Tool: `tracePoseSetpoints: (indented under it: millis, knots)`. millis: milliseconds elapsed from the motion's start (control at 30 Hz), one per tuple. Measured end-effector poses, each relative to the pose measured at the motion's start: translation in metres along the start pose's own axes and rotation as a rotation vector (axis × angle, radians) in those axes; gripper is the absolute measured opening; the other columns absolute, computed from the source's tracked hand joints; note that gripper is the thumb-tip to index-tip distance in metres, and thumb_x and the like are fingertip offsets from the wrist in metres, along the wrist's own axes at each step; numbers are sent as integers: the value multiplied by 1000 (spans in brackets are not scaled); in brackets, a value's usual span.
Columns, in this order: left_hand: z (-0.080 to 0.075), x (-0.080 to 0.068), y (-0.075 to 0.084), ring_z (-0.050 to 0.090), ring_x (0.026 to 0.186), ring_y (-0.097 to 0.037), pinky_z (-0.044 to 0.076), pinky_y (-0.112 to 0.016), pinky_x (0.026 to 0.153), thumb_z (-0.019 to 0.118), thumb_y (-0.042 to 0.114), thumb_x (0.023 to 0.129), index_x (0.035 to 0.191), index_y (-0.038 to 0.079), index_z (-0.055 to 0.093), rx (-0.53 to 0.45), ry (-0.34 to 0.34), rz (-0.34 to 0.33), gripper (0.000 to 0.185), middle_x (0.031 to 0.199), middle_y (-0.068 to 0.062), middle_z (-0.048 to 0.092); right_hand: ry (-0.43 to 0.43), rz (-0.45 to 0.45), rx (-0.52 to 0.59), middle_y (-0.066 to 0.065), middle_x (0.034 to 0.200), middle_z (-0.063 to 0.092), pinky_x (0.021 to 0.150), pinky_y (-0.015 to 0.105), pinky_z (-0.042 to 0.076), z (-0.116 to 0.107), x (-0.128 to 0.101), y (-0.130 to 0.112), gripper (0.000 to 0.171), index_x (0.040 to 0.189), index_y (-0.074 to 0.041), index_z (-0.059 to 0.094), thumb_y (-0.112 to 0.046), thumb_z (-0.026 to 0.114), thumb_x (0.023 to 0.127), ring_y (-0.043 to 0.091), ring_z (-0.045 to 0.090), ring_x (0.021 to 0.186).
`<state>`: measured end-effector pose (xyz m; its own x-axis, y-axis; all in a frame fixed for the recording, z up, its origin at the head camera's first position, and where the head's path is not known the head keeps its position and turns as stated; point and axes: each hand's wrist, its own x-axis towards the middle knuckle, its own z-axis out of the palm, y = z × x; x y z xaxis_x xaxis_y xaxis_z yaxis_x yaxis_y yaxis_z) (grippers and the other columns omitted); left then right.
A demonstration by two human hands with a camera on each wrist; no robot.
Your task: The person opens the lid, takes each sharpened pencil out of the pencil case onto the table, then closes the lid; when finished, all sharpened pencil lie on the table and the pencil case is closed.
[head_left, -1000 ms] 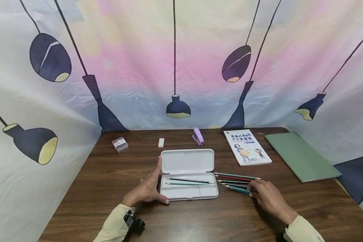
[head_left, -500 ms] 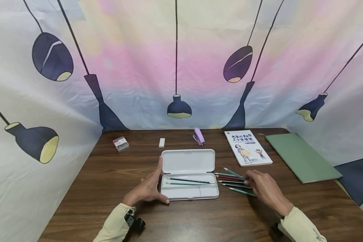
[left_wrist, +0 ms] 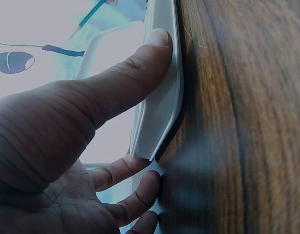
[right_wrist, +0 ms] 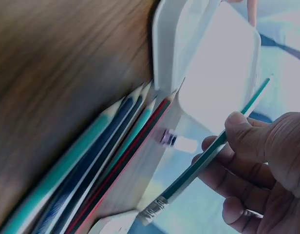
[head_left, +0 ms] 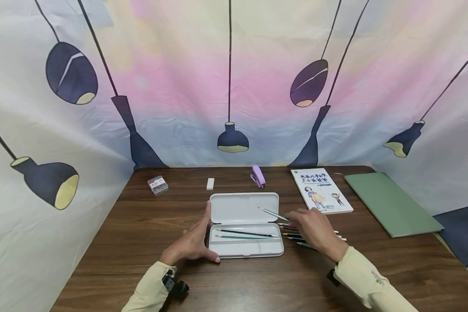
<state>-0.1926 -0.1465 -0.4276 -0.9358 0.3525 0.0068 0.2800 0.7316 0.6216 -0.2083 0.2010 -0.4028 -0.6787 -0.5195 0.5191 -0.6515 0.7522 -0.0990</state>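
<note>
A white pencil case [head_left: 234, 250] lies with its lid raised at the middle of the table, two pencils [head_left: 242, 236] in its long back compartment. My left hand [head_left: 191, 242] rests at its left end, thumb extended along the front wall and index finger reaching up beside the lid. In the right wrist view, my right hand [right_wrist: 262, 165] pinches a green pencil [right_wrist: 189, 170] between thumb and fingers, its metal-banded end pointing down. The head view shows that pencil's sharpened tip over the lid's right part. Below the right hand [head_left: 316, 229] lie several loose pencils [head_left: 292, 234], partly hidden.
Behind the case are a small clear box [head_left: 157, 185], a white eraser [head_left: 210, 184] and a purple stapler [head_left: 258, 177]. A white book [head_left: 321, 190] and a green folder [head_left: 391, 203] lie at the back right. A printed cloth hangs behind the table.
My right hand has picked a green pencil from the loose ones and carried it left, up to the case's lid. The left hand has kept its place on the case.
</note>
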Motion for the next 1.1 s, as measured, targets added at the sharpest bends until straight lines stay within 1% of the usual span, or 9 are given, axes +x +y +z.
tracePoseSetpoints:
  millis: [100,167,333,467,567,667,833,1100]
  knots:
    - [1,0,0,42,115,-28,11,-76,84,89,39,45,145,18,-15,-10,1,3,146,115,-6,51,6,-60,-11,-4,80,66,59,33,41,6,12,-5,21,93,-17,71,-5,71,75,13,61,68]
    - [1,0,0,42,115,-28,10,-76,84,89,38,45,145,18,-15,-17,-2,-2,146,114,-6,50,0,-83,-28,-4,79,66,58,32,39,12,18,-9,23,93,-17,71,-4,70,74,14,60,67]
    - [3,-1,-1,42,116,-27,12,-75,85,89,41,45,145,19,-15,-5,-1,-5,146,115,-5,51,-48,-95,-63,-4,76,63,58,30,37,28,29,-21,21,91,-18,71,-7,72,73,15,57,66]
    - [3,0,-1,42,116,-27,12,-75,85,89,42,45,144,20,-16,1,-2,0,146,116,-5,51,-96,-102,-45,-5,74,61,61,31,38,40,36,-30,18,91,-19,72,-13,73,75,13,57,67]
    - [2,1,-1,42,116,-27,12,-75,85,89,41,45,144,20,-16,-1,1,1,146,115,-4,51,-123,-126,-36,-5,74,60,64,31,39,47,41,-36,15,90,-19,72,-15,72,76,13,57,69]
    - [2,1,-1,41,116,-27,11,-76,84,89,41,45,144,20,-16,-5,3,3,146,114,-4,51,-144,-157,-27,-5,74,61,64,31,39,55,44,-40,14,89,-19,72,-15,71,76,12,57,69]
    - [2,2,-1,41,116,-27,10,-76,84,89,41,45,144,20,-17,-8,-4,2,146,112,-3,51,-161,-194,-18,-6,73,59,59,29,37,66,44,-44,13,87,-20,71,-15,71,75,11,55,66]
    - [2,2,-1,44,113,-26,13,-75,84,89,42,44,144,18,-16,3,2,17,147,111,-2,52,-134,-226,-11,-7,76,58,63,28,40,75,45,-51,12,90,-23,70,-18,68,79,11,55,70]
